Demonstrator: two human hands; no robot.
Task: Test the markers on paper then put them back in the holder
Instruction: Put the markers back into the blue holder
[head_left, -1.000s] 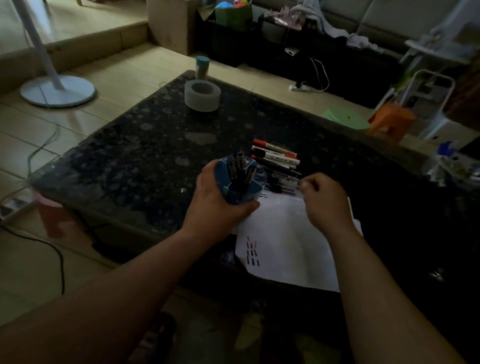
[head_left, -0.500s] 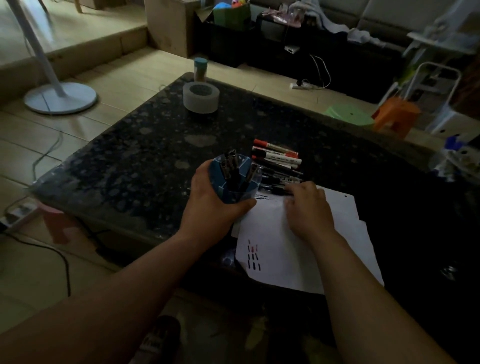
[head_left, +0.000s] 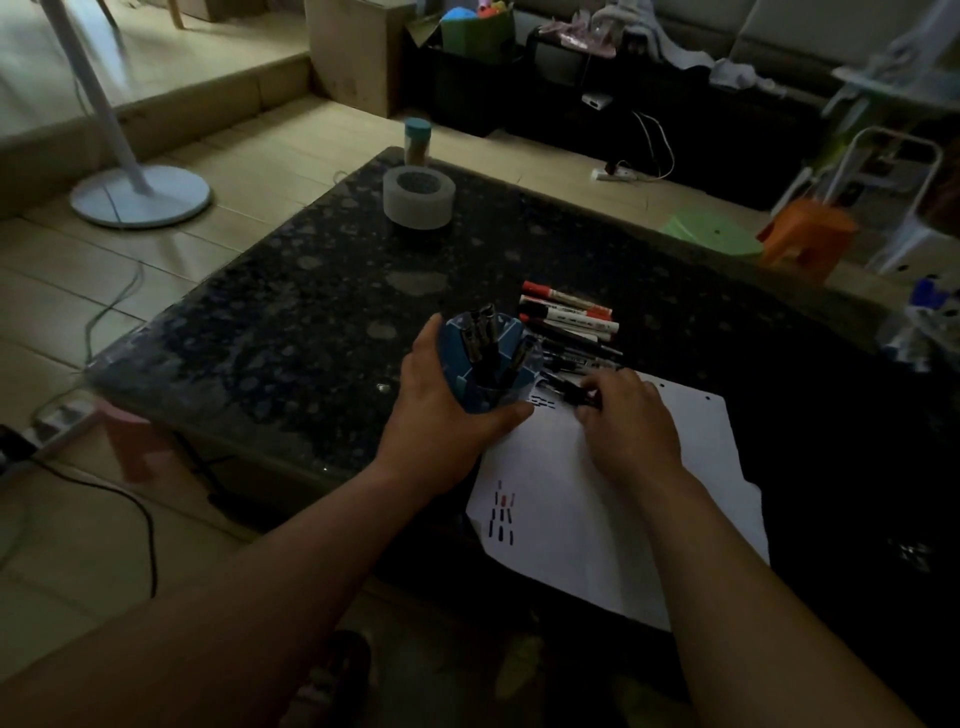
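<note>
My left hand (head_left: 449, 402) grips a blue round holder (head_left: 485, 358) tilted toward me, with several dark markers standing in it. My right hand (head_left: 626, 418) pinches a black marker (head_left: 563, 389) at the far edge of the white paper (head_left: 623, 499). The paper lies on the dark stone table (head_left: 311, 322) and carries short black and red test strokes near its left corner and near the holder. Beyond the holder lies a row of several markers (head_left: 571, 317), some red-capped with white barrels, some black.
A roll of tape (head_left: 418, 196) and a small teal-lidded jar (head_left: 417, 140) sit at the table's far end. A fan base (head_left: 140, 195) stands on the floor at left. Cables and a power strip lie along the left floor; orange and green stools stand at right.
My right hand moved left and down from above the marker row to the paper's far edge and took hold of a black marker. My left hand kept the holder, tilting it a little.
</note>
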